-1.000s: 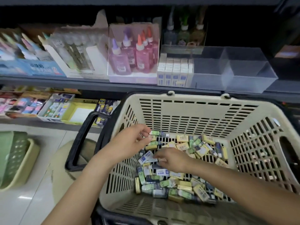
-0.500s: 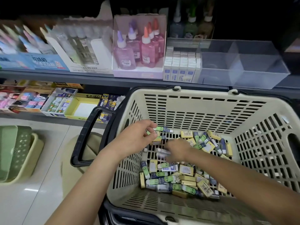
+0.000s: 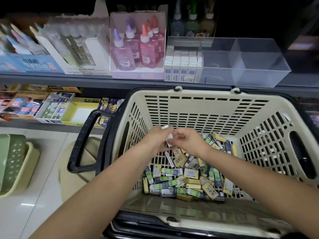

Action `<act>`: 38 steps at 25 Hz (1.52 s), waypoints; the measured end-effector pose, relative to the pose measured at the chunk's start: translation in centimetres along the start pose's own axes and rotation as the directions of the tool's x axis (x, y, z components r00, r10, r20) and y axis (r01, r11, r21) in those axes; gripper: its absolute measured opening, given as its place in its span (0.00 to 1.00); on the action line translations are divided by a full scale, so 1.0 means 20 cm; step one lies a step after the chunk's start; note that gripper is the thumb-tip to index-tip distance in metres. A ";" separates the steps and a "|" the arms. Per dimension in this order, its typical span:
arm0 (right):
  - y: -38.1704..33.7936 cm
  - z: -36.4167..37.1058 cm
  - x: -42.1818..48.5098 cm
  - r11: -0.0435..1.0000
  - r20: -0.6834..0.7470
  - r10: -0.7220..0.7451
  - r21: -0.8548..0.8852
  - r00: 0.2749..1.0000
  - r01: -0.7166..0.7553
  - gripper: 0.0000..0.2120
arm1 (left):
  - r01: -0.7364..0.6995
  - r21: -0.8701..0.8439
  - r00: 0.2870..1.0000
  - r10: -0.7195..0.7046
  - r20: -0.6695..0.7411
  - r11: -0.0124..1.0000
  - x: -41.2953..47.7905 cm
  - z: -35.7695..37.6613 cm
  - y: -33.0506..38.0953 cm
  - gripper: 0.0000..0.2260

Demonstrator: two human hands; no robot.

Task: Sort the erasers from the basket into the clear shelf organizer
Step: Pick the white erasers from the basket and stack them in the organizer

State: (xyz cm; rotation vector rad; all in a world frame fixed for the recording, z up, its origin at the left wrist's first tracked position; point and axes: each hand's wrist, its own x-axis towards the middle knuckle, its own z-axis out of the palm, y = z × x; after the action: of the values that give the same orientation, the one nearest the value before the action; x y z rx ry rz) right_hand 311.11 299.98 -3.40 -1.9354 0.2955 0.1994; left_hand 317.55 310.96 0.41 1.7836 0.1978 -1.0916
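Observation:
A cream slotted basket [image 3: 198,107] holds several loose erasers [image 3: 186,180] in yellow, green and blue sleeves. Both hands hover together above the pile near the basket's left wall. My left hand [image 3: 156,138] grips a white eraser [image 3: 164,127] whose end pokes out above the fingers. My right hand [image 3: 187,142] pinches another white eraser [image 3: 170,141] right beside the left hand. On the shelf behind stands the clear shelf organizer [image 3: 241,64]; its left compartment is packed with upright white erasers [image 3: 183,66], and the two compartments to the right look bare.
Pink glue bottles [image 3: 138,47] in a box and white display cartons sit left of the organizer. A lower shelf carries stationery boxes [image 3: 57,107]. The basket's black handle [image 3: 88,140] sticks out left. Green and yellow baskets [image 3: 15,163] lie on the floor.
Both hands rose out of the eraser pile and came together. Each now holds a white eraser. The view shifted slightly downward.

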 end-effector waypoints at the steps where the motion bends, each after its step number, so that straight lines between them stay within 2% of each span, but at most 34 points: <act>1: 0.00 0.00 0.01 1.000 -0.017 -0.002 0.021 1.000 0.003 0.04 | 0.045 -0.200 0.999 -0.045 0.004 0.979 0.02 0.02 -0.01 0.18; 3: 0.02 0.00 0.04 0.995 -0.002 0.023 0.098 1.000 -0.023 0.03 | 0.046 -0.340 0.998 -0.059 -0.027 0.939 0.09 0.02 -0.04 0.12; 5: 0.06 0.02 0.07 0.992 0.043 0.076 0.099 0.996 -0.080 0.03 | 0.042 -0.358 0.995 -0.073 -0.073 0.933 0.13 -0.02 -0.05 0.05; 6: 0.09 0.05 0.08 0.995 0.075 0.100 0.008 0.992 -0.101 0.02 | 0.052 -0.344 0.993 -0.086 -0.085 0.937 0.15 -0.06 -0.07 0.03; 8: 0.16 0.12 0.10 0.939 0.139 0.130 -0.335 0.982 -0.077 0.06 | 0.067 -0.339 0.991 -0.101 -0.084 0.938 0.18 -0.10 -0.09 0.00; 10: 0.22 0.21 0.11 0.741 0.169 0.178 -0.671 0.969 -0.019 0.12 | 0.059 -0.350 0.992 -0.093 -0.080 0.935 0.21 -0.11 -0.11 0.02; 11: 0.24 0.24 0.11 0.647 0.149 0.197 -0.762 0.969 -0.015 0.12 | 0.065 -0.349 0.994 -0.093 -0.065 0.935 0.22 -0.11 -0.13 0.02; 12: 0.25 0.26 0.11 0.596 0.126 0.208 -0.803 0.970 -0.023 0.11 | 0.082 -0.340 0.994 -0.104 -0.046 0.937 0.23 -0.10 -0.14 0.03; 13: 0.25 0.25 0.11 0.583 0.109 0.222 -0.811 0.969 -0.042 0.09 | 0.106 -0.319 0.992 -0.124 -0.037 0.942 0.23 -0.10 -0.15 0.04; 14: 0.25 0.22 0.12 0.620 0.097 0.245 -0.780 0.965 -0.079 0.08 | 0.127 -0.281 0.989 -0.143 -0.040 0.951 0.23 -0.09 -0.17 0.05; 15: 0.25 0.18 0.12 0.706 0.076 0.265 -0.694 0.961 -0.140 0.08 | 0.143 -0.239 0.986 -0.158 -0.043 0.960 0.23 -0.09 -0.19 0.05; 17: 0.24 0.10 0.12 0.890 0.014 0.259 -0.391 0.966 -0.233 0.07 | 0.182 -0.181 0.983 -0.184 0.001 0.967 0.24 -0.08 -0.22 0.12; 18: 0.22 0.07 0.11 0.941 -0.003 0.243 -0.241 0.970 -0.236 0.07 | 0.203 -0.169 0.979 -0.195 0.060 0.965 0.24 -0.07 -0.22 0.16; 20: 0.15 0.04 0.10 0.980 0.055 0.200 0.000 0.978 -0.200 0.04 | 0.212 -0.189 0.965 -0.174 0.198 0.959 0.22 -0.04 -0.22 0.20; 22: 0.12 0.03 0.09 0.972 0.105 0.164 0.151 0.981 -0.179 0.06 | 0.185 -0.273 0.967 -0.125 0.224 0.944 0.21 -0.03 -0.20 0.20; 23: 0.13 0.04 0.07 0.975 0.102 0.174 0.123 0.979 -0.186 0.05 | 0.169 -0.307 0.976 -0.116 0.184 0.937 0.22 -0.03 -0.21 0.20; 24: 0.14 0.03 0.04 0.985 0.094 0.173 -0.033 0.980 -0.171 0.03 | 0.151 -0.317 0.985 -0.115 0.127 0.936 0.22 -0.04 -0.21 0.19; 25: 0.17 0.03 0.01 0.942 0.114 0.151 -0.316 0.982 -0.108 0.03 | 0.134 -0.306 0.990 -0.116 0.076 0.943 0.23 -0.05 -0.22 0.17; 26: 0.21 0.04 -0.02 0.814 0.188 0.133 -0.581 0.973 0.001 0.07 | 0.124 -0.285 0.992 -0.115 0.047 0.950 0.24 -0.06 -0.22 0.14; 27: 0.25 0.07 -0.06 0.661 0.288 0.141 -0.740 0.947 0.126 0.10 | 0.121 -0.265 0.993 -0.115 0.037 0.957 0.24 -0.06 -0.22 0.13; 29: 0.29 0.12 -0.09 0.450 0.397 0.186 -0.847 0.899 0.281 0.13 | 0.130 -0.247 0.991 -0.125 0.036 0.960 0.24 -0.06 -0.23 0.14; 31: 0.29 0.15 -0.08 0.352 0.385 0.185 -0.885 0.904 0.304 0.13 | 0.136 -0.227 0.991 -0.131 0.038 0.964 0.24 -0.06 -0.23 0.16; 32: 0.29 0.15 -0.07 0.343 0.367 0.180 -0.893 0.912 0.291 0.13 | 0.134 -0.220 0.991 -0.129 0.037 0.966 0.24 -0.05 -0.23 0.17; 34: 0.30 0.16 -0.06 0.396 0.328 0.183 -0.888 0.927 0.236 0.12 | 0.133 -0.210 0.991 -0.127 0.041 0.969 0.24 -0.06 -0.23 0.18; 38: 0.31 0.11 -0.08 0.622 0.340 0.173 -0.765 0.924 0.165 0.10 | 0.137 -0.117 0.990 -0.131 0.057 0.984 0.25 -0.07 -0.24 0.07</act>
State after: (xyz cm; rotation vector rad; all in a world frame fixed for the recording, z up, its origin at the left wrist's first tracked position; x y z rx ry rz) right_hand 307.65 299.93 -9.18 -2.7043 -0.0930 0.8284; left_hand 318.54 312.92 -6.40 1.6530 0.3514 -1.1926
